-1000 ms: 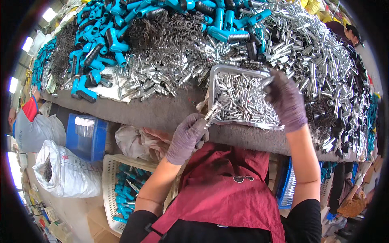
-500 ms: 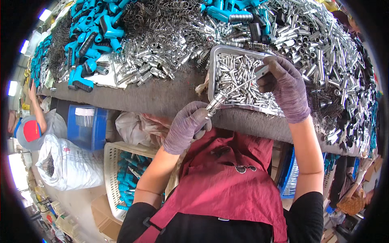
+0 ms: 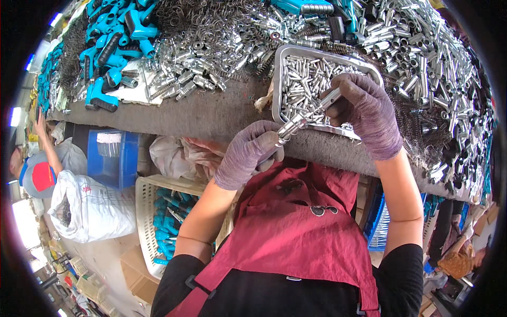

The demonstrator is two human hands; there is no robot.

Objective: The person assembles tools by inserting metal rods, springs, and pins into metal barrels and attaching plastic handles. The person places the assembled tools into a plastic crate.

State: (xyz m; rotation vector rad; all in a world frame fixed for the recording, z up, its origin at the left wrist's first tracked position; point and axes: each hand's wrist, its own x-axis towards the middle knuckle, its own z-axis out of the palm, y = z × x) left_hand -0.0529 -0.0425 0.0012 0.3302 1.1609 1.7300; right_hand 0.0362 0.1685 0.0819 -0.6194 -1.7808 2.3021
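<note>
My left hand (image 3: 250,154), in a grey-purple glove, is closed on a shiny metal fitting (image 3: 292,127) with a thin spring coil at its lower end. My right hand (image 3: 365,116), gloved alike, pinches a short silver tube (image 3: 331,99) between thumb and fingers. Tube and fitting lie in one slanting line, their ends close together or touching; the thin rod between them is mostly hidden. Just beyond both hands stands a metal tray (image 3: 277,87) full of small silver pins (image 3: 303,79), and my right hand hangs over its right part.
Teal gun-shaped bodies (image 3: 138,26), dark springs (image 3: 198,18), metal fittings (image 3: 203,82) and silver tubes (image 3: 422,68) heap on the cloth-covered bench (image 3: 174,121). Below are a blue bin (image 3: 113,171), a white sack (image 3: 95,216) and a cream basket (image 3: 145,222). A capped person (image 3: 39,171) is at far left.
My right hand has come down and left, bringing the tube close to the fitting; less of the thin rod shows. My left hand has shifted slightly up and right.
</note>
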